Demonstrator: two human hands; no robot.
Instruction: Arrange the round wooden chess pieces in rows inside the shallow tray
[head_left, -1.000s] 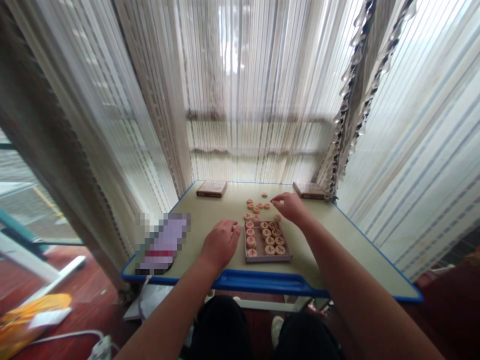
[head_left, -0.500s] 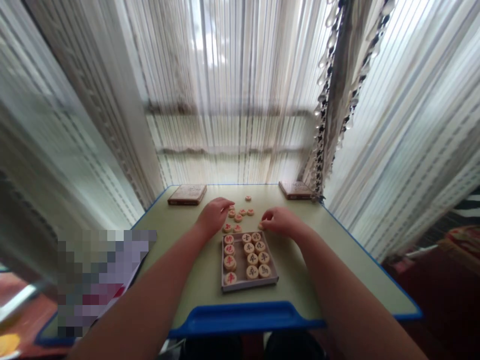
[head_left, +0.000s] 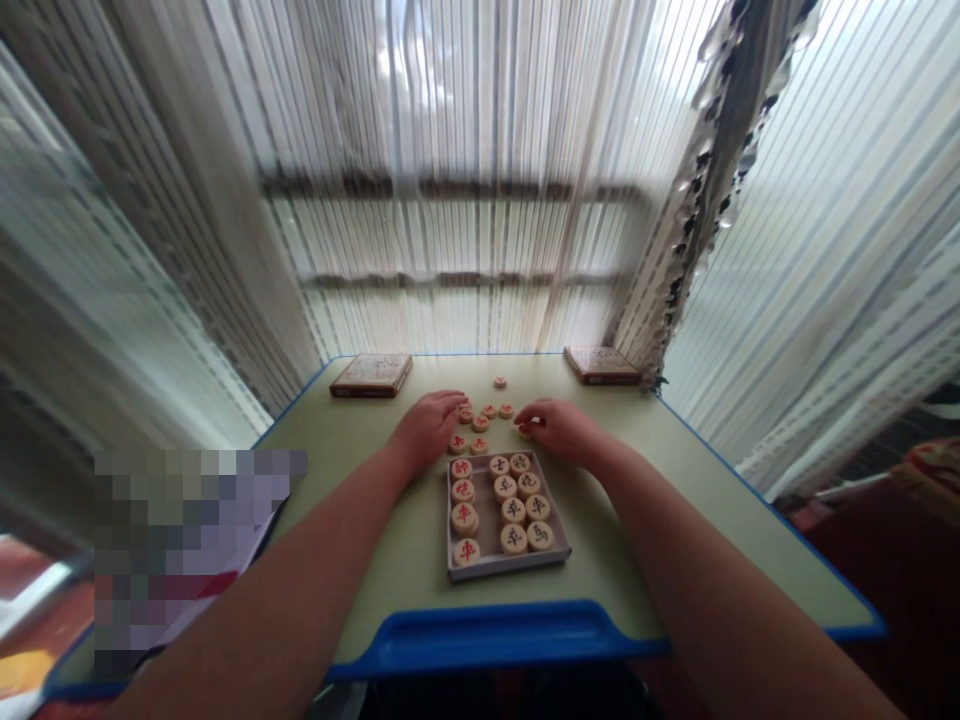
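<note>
My left hand [head_left: 429,432] lies low over the table with its fingers stretched out, their tips at the edge of several round wooden Chinese chess pieces [head_left: 481,424] with red characters. Opposite it, my right hand [head_left: 556,428] has its fingers bent around one pale chess piece [head_left: 523,433], whose top is partly covered. Nearer me sits a shallow open box [head_left: 487,545]. Red-marked pieces [head_left: 465,518] stand along its left side, some stacked, and black-marked pieces [head_left: 514,511] fill two columns on the right. Two red pieces [head_left: 478,446] rest just beyond its far edge.
A flat brown box [head_left: 373,374] lies at the table's far left, and another brown box [head_left: 603,364] at the far right. One lone piece [head_left: 500,382] lies farther back. A blue trough [head_left: 499,632] edges the front of the table [head_left: 360,590]. String curtains hang behind.
My right hand has moved slightly away from the box, the pale piece going with it. My left fingers remain by the red pieces. The camera view has tilted and shifted a little.
</note>
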